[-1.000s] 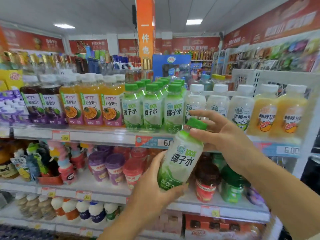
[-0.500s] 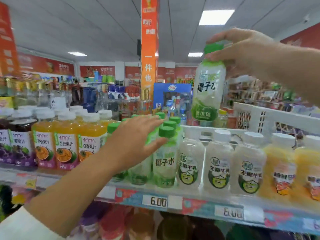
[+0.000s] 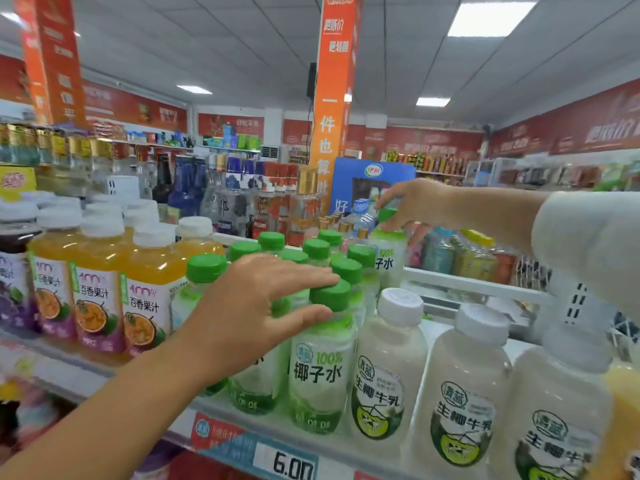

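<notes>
Fingers (image 3: 389,199) of the right hand (image 3: 414,202) are curled round the green cap of a coconut-water bottle (image 3: 388,263), which is held upright at the back of the green-capped row (image 3: 316,248) on the shelf (image 3: 467,282). Whether it touches the shelf cannot be told. The left hand (image 3: 256,306) is laid over the row with its fingers straight and spread, nothing gripped, and the thumb is pressed against the neck of the front bottle (image 3: 320,368). White-capped bottles (image 3: 389,368) are stood just beside it.
</notes>
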`<state>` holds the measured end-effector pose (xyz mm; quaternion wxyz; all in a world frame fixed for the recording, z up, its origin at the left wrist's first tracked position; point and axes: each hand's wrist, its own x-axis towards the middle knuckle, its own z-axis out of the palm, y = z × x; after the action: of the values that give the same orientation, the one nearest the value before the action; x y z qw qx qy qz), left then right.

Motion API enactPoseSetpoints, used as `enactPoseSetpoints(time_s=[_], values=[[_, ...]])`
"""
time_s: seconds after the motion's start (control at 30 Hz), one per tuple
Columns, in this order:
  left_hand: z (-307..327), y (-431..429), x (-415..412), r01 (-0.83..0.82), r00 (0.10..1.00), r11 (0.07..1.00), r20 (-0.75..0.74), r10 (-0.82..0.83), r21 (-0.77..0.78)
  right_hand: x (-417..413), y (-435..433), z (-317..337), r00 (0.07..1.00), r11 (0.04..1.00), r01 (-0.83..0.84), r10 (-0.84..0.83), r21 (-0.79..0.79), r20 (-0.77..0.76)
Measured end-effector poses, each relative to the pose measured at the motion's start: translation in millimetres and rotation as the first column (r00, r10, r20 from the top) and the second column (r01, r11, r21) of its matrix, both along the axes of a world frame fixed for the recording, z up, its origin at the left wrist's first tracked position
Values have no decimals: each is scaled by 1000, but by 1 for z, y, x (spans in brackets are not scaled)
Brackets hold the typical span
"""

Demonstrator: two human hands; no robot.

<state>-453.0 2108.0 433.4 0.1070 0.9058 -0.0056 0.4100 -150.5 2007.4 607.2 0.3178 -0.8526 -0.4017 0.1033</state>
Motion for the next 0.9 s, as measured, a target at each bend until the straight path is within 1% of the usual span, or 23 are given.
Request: enactPoseSetpoints(time_s=[0.03, 0.07, 0.1, 0.13, 0.2, 0.23, 0.3, 0.37, 0.43, 0.47, 0.53, 0.57, 0.63, 0.67, 0.7, 0.77, 0.87, 0.9], values=[[-1, 0, 1, -4, 1000, 1000, 14, 4, 1, -6, 7, -38, 997, 999, -20, 22, -35, 71], [-1, 0, 2, -8, 1000, 1000, 26, 8, 5, -34, 9, -56, 998, 999, 25, -23, -39, 57], [-1, 0, 2, -13, 999, 1000, 35, 12, 8, -31, 11, -66, 997, 996, -58, 61, -61, 49], [-1, 0, 3, -15, 999, 1000, 41, 15, 10, -31, 16, -77, 995, 994, -78, 83, -77, 57], [-2, 1, 3, -13, 999, 1000, 44, 12, 7, -23, 23, -73, 995, 994, -99, 99, -39, -21], [-2, 1, 3, -11, 999, 1000, 44, 11, 6, -20, 27, -73, 995, 995, -92, 91, -37, -33], [-3, 2, 3, -12, 999, 1000, 43, 12, 4, -19, 34, -90, 990, 985, -136, 132, -103, -52], [-3, 2, 3, -13, 999, 1000, 44, 12, 5, -13, 38, -94, 990, 986, -127, 119, -107, -76], [-3, 3, 3, -10, 999, 1000, 50, 10, 4, -12, 37, -95, 981, 981, -163, 150, -103, -126], [-3, 3, 3, -9, 999, 1000, 53, 9, 6, -13, 34, -94, 977, 974, -184, 167, -130, -132], [-2, 3, 3, -9, 998, 1000, 56, 9, 5, -21, 25, -84, 978, 955, -205, 195, -216, -70], [-2, 2, 3, -10, 998, 1000, 55, 10, 1, -25, 18, -75, 981, 952, -188, 196, -243, 7], [-1, 2, 3, -10, 999, 1000, 40, 10, -7, -41, -3, -52, 962, 960, -148, 195, -240, 189], [0, 1, 3, -14, 1000, 1000, 27, 14, -11, -51, -14, -42, 942, 959, -152, 213, -238, 259], [1, 1, 2, -21, 1000, 1000, 9, 21, -11, -61, -25, -36, 926, 956, -173, 240, -235, 293], [3, -2, 1, -33, 999, 999, -20, 33, 4, -88, -50, -34, 925, 934, -196, 277, -297, 260], [-1, -9, -3, -47, 998, 999, 37, 46, 26, -129, -83, -51, 894, 818, -249, 400, -519, 202], [-4, -12, -4, -64, 997, 997, 51, 62, 44, -142, -91, -58, 880, 796, -251, 425, -551, 213]])
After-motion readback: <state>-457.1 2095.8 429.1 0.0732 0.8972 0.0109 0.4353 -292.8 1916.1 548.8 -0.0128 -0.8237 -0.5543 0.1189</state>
